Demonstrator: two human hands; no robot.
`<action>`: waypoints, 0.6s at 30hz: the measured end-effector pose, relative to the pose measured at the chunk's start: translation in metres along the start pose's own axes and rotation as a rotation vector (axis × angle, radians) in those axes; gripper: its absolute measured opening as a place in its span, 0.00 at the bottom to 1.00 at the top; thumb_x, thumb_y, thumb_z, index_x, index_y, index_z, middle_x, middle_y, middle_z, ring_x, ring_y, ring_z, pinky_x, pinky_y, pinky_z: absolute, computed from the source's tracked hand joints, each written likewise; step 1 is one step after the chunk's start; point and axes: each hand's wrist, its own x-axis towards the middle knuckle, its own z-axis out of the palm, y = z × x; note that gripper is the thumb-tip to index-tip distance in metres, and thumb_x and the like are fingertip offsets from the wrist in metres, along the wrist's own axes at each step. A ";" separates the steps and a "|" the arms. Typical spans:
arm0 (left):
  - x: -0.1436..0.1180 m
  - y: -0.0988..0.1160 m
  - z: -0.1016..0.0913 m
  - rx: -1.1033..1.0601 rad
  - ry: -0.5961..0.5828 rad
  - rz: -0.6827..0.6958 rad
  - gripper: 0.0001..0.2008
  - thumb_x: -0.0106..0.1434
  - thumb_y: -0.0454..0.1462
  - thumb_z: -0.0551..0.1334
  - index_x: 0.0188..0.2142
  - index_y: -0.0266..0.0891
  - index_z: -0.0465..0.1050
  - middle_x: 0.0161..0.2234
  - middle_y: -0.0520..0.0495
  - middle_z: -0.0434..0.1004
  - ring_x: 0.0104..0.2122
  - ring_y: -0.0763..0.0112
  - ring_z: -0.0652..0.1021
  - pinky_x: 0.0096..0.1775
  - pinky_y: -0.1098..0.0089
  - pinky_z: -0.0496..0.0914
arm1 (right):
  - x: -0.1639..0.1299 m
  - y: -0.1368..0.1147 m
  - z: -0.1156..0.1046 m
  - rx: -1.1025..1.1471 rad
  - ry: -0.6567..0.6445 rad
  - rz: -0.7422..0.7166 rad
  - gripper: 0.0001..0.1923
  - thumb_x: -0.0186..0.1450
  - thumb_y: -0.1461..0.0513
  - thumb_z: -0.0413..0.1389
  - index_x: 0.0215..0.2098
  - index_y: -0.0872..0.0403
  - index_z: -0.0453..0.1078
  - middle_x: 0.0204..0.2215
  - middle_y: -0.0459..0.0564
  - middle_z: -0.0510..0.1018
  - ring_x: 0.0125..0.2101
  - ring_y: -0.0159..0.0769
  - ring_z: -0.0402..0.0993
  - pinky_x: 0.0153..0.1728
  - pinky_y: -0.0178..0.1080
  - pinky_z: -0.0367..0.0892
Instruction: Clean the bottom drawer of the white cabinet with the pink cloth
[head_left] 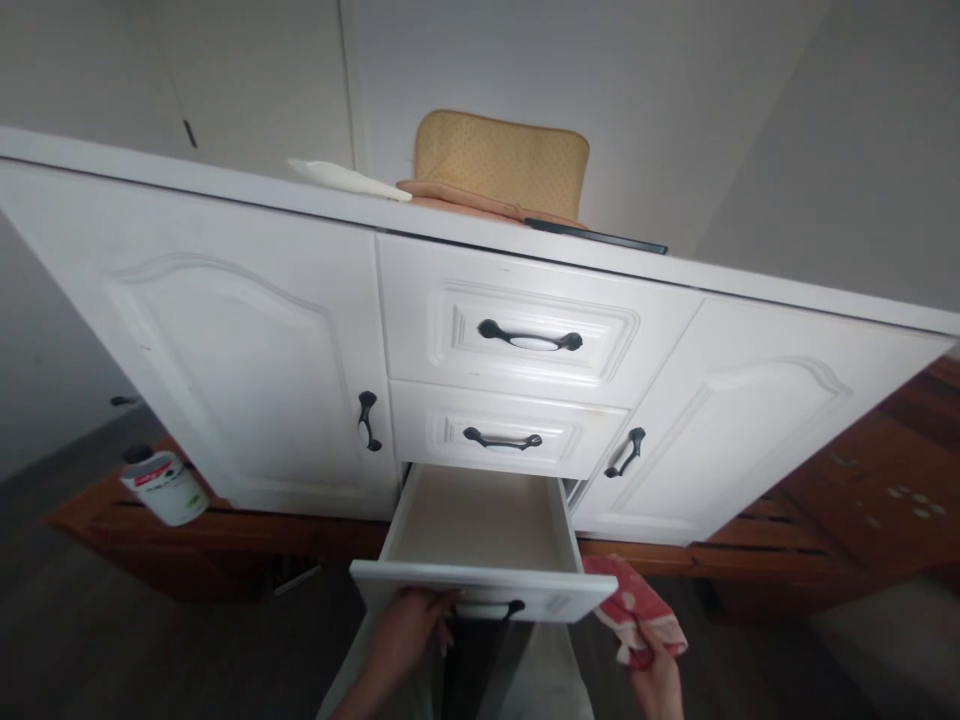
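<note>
A pale, bare-walled room holds a long white cabinet (225, 330) raised on a dark wooden base (225, 525), seen from low down so its front leans overhead. Everything else is placed from this cabinet. On its top, toward the back wall, a tan padded mat (502, 160) stands propped up, with a flat white dish (349, 180) to its left and a thin dark strip (596, 236) at its right end. Down the cabinet's middle run three drawers; the upper two are shut, and the bottom drawer (484, 530) is pulled well out and looks to have nothing in it. At the cabinet's lower left a white canister (165, 487) with a black cap rests on the base.

The left hand (409, 625) is curled on the front edge of the bottom drawer beside its black handle (491, 608), fingers closed over the panel, likely to keep the drawer drawn out. The right hand (656, 680), below the drawer's right corner, is clamped on a bunched red-and-white cloth (630, 605), held just clear of the drawer front, though the frame edge cuts off much of the grip.
</note>
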 end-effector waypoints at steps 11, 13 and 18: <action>0.125 0.034 -0.036 0.036 0.048 0.061 0.37 0.63 0.62 0.49 0.18 0.39 0.78 0.23 0.41 0.82 0.31 0.60 0.81 0.42 0.67 0.70 | -0.006 0.005 0.077 0.210 0.091 -0.015 0.25 0.45 0.52 0.67 0.39 0.46 0.68 0.40 0.49 0.83 0.48 0.56 0.81 0.48 0.61 0.77; 0.139 0.036 -0.039 0.031 0.067 0.080 0.37 0.63 0.63 0.50 0.18 0.38 0.79 0.23 0.41 0.82 0.31 0.60 0.81 0.41 0.67 0.69 | -0.010 -0.006 0.110 0.216 0.057 -0.049 0.26 0.45 0.51 0.68 0.39 0.48 0.68 0.40 0.50 0.83 0.44 0.53 0.82 0.43 0.57 0.79; 0.125 0.026 -0.030 0.021 0.135 0.141 0.34 0.63 0.61 0.51 0.27 0.37 0.81 0.29 0.42 0.83 0.35 0.58 0.80 0.44 0.64 0.69 | -0.020 -0.032 0.200 0.043 -0.060 -0.104 0.30 0.46 0.45 0.65 0.40 0.51 0.65 0.37 0.52 0.80 0.39 0.50 0.81 0.40 0.50 0.79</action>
